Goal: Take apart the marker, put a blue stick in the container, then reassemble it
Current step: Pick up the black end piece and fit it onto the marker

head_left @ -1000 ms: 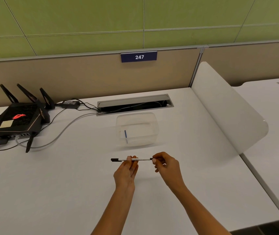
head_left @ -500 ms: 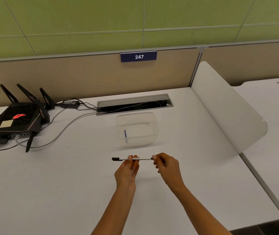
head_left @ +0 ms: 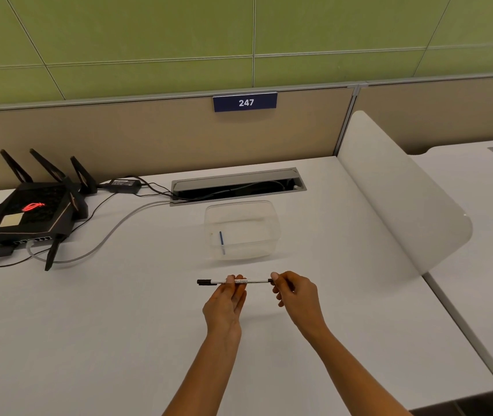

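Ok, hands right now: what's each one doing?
Left hand: closed on the marker, mid-barrel.
Right hand: fingertips pinching the marker's right end.

Stick [head_left: 222, 241] in container [head_left: 240, 210] (router [head_left: 26, 213] left).

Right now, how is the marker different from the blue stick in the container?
The marker is white with black ends; the stick is blue. The marker is longer and thicker, the stick short and thin. The marker is held level above the table by the left hand and right hand; the stick lies in the container, untouched. Both are slim and straight.
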`<state>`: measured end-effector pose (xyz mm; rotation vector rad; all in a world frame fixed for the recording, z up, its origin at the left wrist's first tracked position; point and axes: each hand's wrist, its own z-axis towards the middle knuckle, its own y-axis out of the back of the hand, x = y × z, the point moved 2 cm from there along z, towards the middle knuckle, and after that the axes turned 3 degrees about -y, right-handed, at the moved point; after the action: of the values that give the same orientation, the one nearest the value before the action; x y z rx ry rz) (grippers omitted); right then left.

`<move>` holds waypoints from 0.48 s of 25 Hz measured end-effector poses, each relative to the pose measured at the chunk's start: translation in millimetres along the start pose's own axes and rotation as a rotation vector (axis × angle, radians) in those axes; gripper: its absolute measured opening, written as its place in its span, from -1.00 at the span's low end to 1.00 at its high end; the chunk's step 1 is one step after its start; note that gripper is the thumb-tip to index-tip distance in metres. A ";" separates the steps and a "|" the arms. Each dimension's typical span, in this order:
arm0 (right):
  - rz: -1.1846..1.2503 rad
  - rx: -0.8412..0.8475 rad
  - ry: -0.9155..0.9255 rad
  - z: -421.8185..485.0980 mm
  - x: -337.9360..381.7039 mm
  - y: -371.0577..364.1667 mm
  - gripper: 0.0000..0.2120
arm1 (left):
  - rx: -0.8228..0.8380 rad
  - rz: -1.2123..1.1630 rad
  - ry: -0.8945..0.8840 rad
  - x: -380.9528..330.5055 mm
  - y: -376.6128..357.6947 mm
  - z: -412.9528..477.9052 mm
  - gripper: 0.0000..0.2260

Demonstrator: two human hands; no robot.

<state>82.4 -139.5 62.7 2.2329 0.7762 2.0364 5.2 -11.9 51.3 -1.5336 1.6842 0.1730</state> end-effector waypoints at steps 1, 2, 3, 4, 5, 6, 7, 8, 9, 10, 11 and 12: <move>0.035 -0.009 -0.005 -1.3 -0.3 -0.1 -0.85 | -0.004 -0.009 0.002 0.4 0.4 -0.3 -0.86; 0.076 -0.022 -0.009 -2.7 -0.8 -0.3 -0.88 | -0.009 -0.017 0.004 0.9 1.1 -0.5 -0.84; 0.114 -0.042 -0.015 -4.3 -1.4 -0.6 -0.90 | -0.013 -0.025 0.005 1.5 1.4 -0.8 -0.84; 0.143 -0.067 -0.024 -5.8 -1.8 -1.3 -0.92 | -0.016 -0.033 0.004 1.9 1.5 -1.4 -0.83; 0.163 -0.097 -0.036 -7.1 -1.9 -2.3 -0.93 | -0.019 -0.042 0.003 2.5 1.2 -2.3 -0.83; 0.184 -0.131 -0.053 -8.3 -2.2 -3.7 -0.93 | -0.022 -0.050 0.001 3.4 0.2 -3.6 -0.84; 0.213 -0.167 -0.076 -9.5 -2.5 -5.6 -0.93 | -0.031 -0.058 -0.003 4.7 -1.2 -5.4 -0.84; 0.253 -0.202 -0.104 -10.8 -2.5 -8.1 -0.92 | -0.050 -0.066 -0.011 6.7 -2.3 -7.1 -0.85; 0.296 -0.233 -0.134 -12.5 -2.3 -11.1 -0.92 | -0.084 -0.075 -0.025 9.1 -3.0 -8.7 -0.86; 0.334 -0.258 -0.156 -14.7 -2.0 -14.8 -0.92 | -0.126 -0.082 -0.041 11.5 -3.5 -10.1 -0.86; 0.362 -0.281 -0.170 -17.1 -1.4 -18.7 -0.92 | -0.166 -0.091 -0.054 13.6 -3.6 -11.4 -0.86; 0.381 -0.303 -0.176 -19.1 -0.5 -22.3 -0.92 | -0.196 -0.103 -0.059 15.8 -4.1 -12.7 -0.86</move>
<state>56.8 -126.1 57.6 2.4684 0.0207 1.8900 4.2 -32.5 51.1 -1.7384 1.5755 0.3341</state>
